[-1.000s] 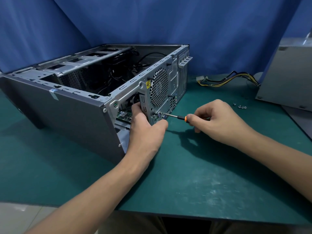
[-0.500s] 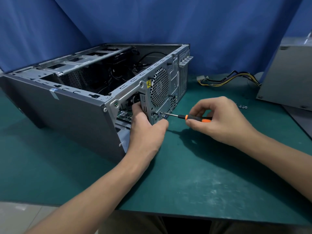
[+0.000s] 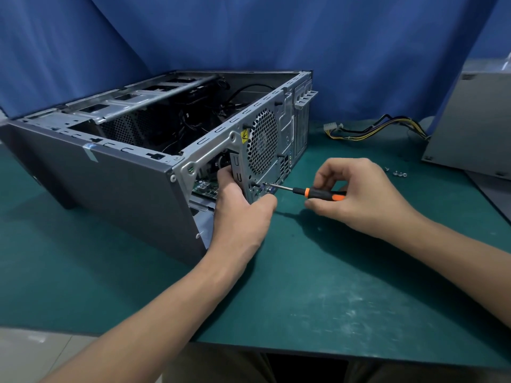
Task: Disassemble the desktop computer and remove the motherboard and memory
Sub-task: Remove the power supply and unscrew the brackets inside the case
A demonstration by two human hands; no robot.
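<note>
Slid the right hand a little rightward along the screwdriver. Covered nearly the whole handle a second ago, leaving only the orange collar showing at the left. Now bares a long stretch of black and orange grip between collar and knuckles. Lifted the index finger into an arch above the handle rather than closing it round. Grips looser, thumb underneath, other fingers above and behind.

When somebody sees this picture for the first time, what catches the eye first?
The open grey computer case, lying on its side on the green table, stands out first. At its rear panel the right hand holds an orange-and-black screwdriver, tip against the metal, while the left hand grips the panel's edge.
</note>
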